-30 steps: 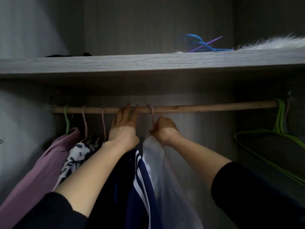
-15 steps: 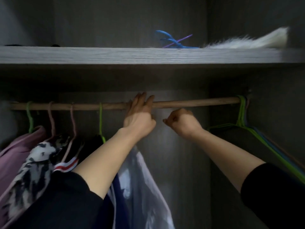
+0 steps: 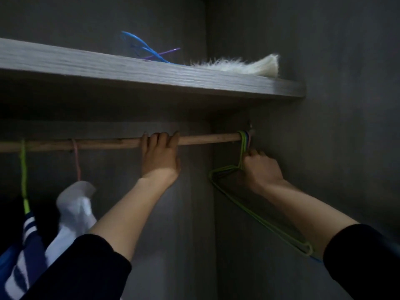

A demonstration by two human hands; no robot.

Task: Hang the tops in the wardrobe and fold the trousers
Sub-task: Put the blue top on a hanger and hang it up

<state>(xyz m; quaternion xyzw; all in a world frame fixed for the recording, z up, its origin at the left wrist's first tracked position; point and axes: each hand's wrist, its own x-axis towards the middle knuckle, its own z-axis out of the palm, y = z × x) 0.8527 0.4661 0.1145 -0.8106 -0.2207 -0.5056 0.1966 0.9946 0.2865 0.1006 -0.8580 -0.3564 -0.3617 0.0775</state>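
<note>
Inside the dim wardrobe a wooden rail runs left to right under a shelf. My left hand has its fingers hooked over the rail near its middle. My right hand is closed on the neck of an empty green hanger that hangs with other empty hangers at the rail's right end. A white top hangs on a pink hanger to the left. A navy top with white stripes hangs on a green hanger at the far left.
The grey wooden shelf above the rail carries blue and purple hangers and a white furry item. The wardrobe's right side wall stands close behind my right hand. The back panel shows between my arms.
The view has swung right. My right hand left the white top's hanger, moved along the rail and closed on the green hanger at the right end. My left hand stays hooked over the rail.
</note>
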